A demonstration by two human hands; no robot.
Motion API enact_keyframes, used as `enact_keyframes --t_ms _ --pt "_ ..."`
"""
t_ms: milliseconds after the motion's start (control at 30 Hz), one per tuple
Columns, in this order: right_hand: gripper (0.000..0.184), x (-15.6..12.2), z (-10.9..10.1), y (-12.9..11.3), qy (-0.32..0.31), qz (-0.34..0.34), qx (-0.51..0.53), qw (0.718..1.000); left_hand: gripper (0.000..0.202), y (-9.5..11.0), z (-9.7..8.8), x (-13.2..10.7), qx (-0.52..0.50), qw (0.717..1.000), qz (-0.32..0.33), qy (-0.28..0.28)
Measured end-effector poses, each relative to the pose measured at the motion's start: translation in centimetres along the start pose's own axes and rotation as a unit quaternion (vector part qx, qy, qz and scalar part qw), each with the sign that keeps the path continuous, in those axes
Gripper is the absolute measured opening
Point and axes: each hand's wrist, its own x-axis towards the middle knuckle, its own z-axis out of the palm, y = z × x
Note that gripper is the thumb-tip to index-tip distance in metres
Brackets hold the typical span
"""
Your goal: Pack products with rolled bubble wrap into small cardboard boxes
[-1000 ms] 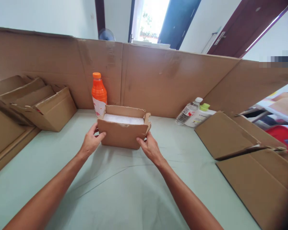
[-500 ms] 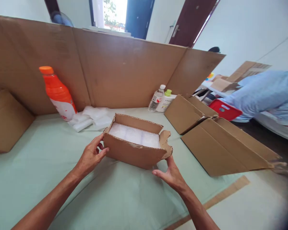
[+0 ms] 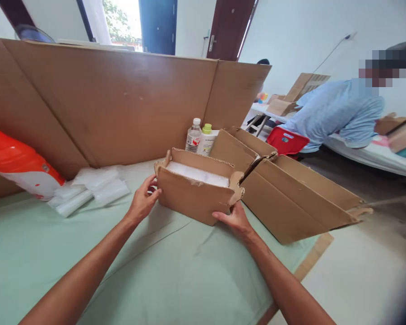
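Small cardboard box (image 3: 191,201) held btwn both hands, over the table (image 3: 176,275), nr its R edge; can't tell if its base touches the cloth. Open top faces up, flaps at the ends ragged. Long axis runs L–R at a slant, R end closer to the wearer, long side facing them. White wrapped packing (image 3: 199,175) sits inside, below the rim.

L hand (image 3: 144,201) grips the L end, thumb on the near face, fingers round the side. R hand (image 3: 235,219) has the lower R corner, thumb in front, other fingers mostly hidden.

Just R: 2 bigger boxes (image 3: 284,203) along the table's R edge. Behind, twd the far edge, clear bottle (image 3: 193,137) & white bottle w/ green cap (image 3: 208,142), side by side, nr the cardboard wall (image 3: 128,108). Far L corner: clear plastic packs (image 3: 98,185) beside an orange bottle (image 3: 20,158). Beyond the table, R: red stool (image 3: 287,141), person in blue (image 3: 334,113) bending.
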Motion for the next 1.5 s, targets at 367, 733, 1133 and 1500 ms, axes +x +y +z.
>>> enact_keyframes --t_ms 367,733,1133,1500 --pt "0.100 1.8 0.6 2.7 0.144 0.015 -0.081 0.986 0.089 -0.8 14.8 5.0 -0.142 0.980 -0.052 -0.131" --pt "0.088 2.6 0.7 8.5 0.114 0.104 0.044 0.987 0.097 -1.8 17.6 8.6 -0.165 0.966 -0.020 -0.197" --pt "0.033 0.9 -2.2 4.6 -0.083 -0.006 -0.157 0.984 0.055 -4.1 11.8 -5.9 0.046 0.972 0.117 -0.200" --pt "0.044 -5.6 12.2 -1.0 -0.237 -0.425 -0.206 0.849 0.017 -4.4 -3.0 -24.9 0.343 0.892 0.244 -0.164"
